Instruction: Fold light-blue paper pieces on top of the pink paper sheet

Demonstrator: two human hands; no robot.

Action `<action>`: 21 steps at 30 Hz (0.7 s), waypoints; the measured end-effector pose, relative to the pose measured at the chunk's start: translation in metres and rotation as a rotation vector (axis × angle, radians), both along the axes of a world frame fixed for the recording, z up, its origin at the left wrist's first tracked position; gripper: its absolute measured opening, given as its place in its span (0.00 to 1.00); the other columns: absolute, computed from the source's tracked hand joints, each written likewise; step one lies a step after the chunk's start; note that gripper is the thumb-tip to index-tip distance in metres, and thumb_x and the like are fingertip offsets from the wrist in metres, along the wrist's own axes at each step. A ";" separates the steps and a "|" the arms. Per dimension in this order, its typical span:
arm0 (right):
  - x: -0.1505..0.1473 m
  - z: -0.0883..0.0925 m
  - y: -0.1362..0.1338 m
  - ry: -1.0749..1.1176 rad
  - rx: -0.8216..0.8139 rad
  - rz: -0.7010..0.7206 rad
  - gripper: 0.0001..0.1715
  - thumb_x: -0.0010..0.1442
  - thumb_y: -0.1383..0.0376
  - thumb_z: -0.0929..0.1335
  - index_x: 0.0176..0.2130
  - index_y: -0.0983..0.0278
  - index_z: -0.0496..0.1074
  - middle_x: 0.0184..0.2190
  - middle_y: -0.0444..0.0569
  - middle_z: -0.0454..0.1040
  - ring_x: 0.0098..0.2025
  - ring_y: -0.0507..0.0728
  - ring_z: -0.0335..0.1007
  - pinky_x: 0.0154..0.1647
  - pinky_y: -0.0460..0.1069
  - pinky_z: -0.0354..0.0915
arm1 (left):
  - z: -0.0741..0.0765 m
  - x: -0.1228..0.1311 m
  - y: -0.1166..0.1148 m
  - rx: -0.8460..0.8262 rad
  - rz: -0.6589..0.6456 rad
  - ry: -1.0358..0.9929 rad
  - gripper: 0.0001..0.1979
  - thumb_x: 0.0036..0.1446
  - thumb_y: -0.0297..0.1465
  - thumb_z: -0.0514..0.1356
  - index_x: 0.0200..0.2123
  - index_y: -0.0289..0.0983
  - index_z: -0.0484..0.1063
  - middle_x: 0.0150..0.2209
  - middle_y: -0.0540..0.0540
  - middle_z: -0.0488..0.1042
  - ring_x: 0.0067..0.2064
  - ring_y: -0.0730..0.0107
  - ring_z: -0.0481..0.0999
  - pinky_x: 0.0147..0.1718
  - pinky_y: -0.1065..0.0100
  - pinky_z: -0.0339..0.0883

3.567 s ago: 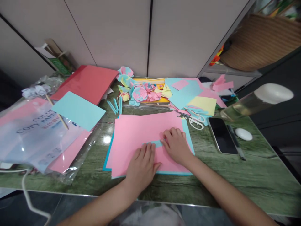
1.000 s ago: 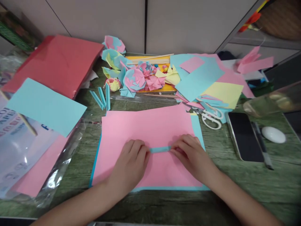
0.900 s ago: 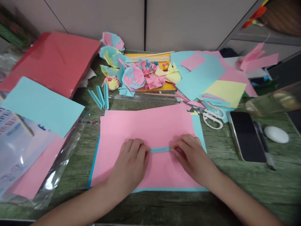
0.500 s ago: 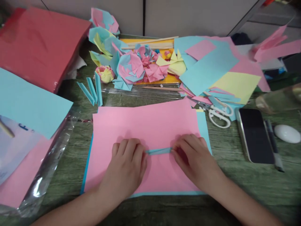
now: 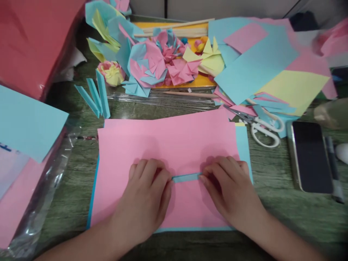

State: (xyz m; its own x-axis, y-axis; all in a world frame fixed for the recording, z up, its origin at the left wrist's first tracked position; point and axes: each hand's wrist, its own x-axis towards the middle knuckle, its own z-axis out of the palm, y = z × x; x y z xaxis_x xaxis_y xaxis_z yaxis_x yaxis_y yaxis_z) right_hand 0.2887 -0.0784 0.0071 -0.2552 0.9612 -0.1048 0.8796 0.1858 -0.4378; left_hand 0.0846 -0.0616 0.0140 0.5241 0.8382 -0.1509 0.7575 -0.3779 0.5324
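At the far left, a red stack of paper [image 5: 27,40] runs out of the top corner. Near it, a loose light-blue paper sheet [image 5: 24,123] is cut off by the left edge. It lies over a clear plastic wrapper [image 5: 40,203] whose blue print is too cropped to read. Further right, three folded blue paper strips [image 5: 94,96] fan out on the green wood-grain table [image 5: 272,206]. Beyond them, a heap of pink, blue and yellow paper flowers [image 5: 152,61] overlap so much that single ones are hard to separate.

In the near middle lies a large pink paper sheet [image 5: 168,145]. It covers a blue sheet underneath [image 5: 244,145], of which only the edges show. The left hand [image 5: 144,203] rests on the pink sheet with its fingers curled, gripping the left end of a narrow light-blue folded paper strip [image 5: 186,177]. That end is hidden under the fingertips. The strip lies flat between the hands. The right hand [image 5: 231,195] pinches its right end, which is also covered by fingers.

To the right, white-handled scissors [image 5: 261,127] sit partly under paper scraps, near a yellow paper sheet [image 5: 293,88]. A dark-screened phone [image 5: 311,156] and a dark pen [image 5: 334,174] lie side by side. A white rounded object [image 5: 343,152] is cut off by the right edge and blurred.
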 end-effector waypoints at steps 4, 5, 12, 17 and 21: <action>0.000 0.001 0.000 0.002 0.013 -0.006 0.05 0.55 0.65 0.62 0.29 0.63 0.65 0.28 0.47 0.65 0.32 0.56 0.56 0.33 0.52 0.47 | 0.000 0.002 0.000 0.007 0.002 0.015 0.05 0.53 0.26 0.50 0.31 0.35 0.64 0.37 0.43 0.60 0.38 0.61 0.57 0.37 0.54 0.54; 0.000 0.001 0.000 0.004 0.011 -0.007 0.05 0.55 0.65 0.62 0.29 0.63 0.65 0.28 0.47 0.65 0.32 0.56 0.56 0.33 0.52 0.47 | 0.000 0.002 0.001 0.007 0.004 0.019 0.05 0.53 0.26 0.50 0.31 0.35 0.64 0.37 0.43 0.60 0.38 0.61 0.57 0.37 0.54 0.54; 0.000 0.000 0.000 0.031 -0.010 -0.014 0.05 0.54 0.65 0.62 0.28 0.63 0.65 0.28 0.46 0.64 0.32 0.55 0.56 0.34 0.52 0.48 | -0.003 0.001 0.003 0.016 0.003 0.018 0.04 0.52 0.26 0.51 0.30 0.36 0.65 0.36 0.43 0.61 0.38 0.61 0.58 0.37 0.55 0.54; 0.000 0.001 0.001 0.043 -0.064 -0.021 0.05 0.55 0.64 0.61 0.31 0.63 0.65 0.31 0.47 0.64 0.34 0.56 0.57 0.36 0.53 0.48 | -0.004 0.000 0.001 0.022 0.017 0.009 0.04 0.52 0.27 0.52 0.32 0.37 0.65 0.36 0.43 0.62 0.37 0.61 0.58 0.36 0.55 0.54; 0.000 0.002 0.001 0.044 -0.066 -0.031 0.05 0.55 0.64 0.62 0.32 0.63 0.65 0.31 0.47 0.65 0.34 0.55 0.57 0.37 0.53 0.47 | -0.003 0.001 -0.001 -0.004 0.024 0.008 0.05 0.51 0.28 0.52 0.33 0.37 0.65 0.37 0.43 0.62 0.37 0.61 0.58 0.37 0.54 0.53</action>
State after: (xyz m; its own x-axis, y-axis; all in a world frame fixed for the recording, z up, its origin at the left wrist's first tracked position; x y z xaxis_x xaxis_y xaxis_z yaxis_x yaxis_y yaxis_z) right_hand 0.2884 -0.0773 0.0087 -0.2317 0.9600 -0.1570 0.8640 0.1289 -0.4866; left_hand 0.0853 -0.0621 0.0108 0.5029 0.8498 -0.1577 0.7702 -0.3578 0.5279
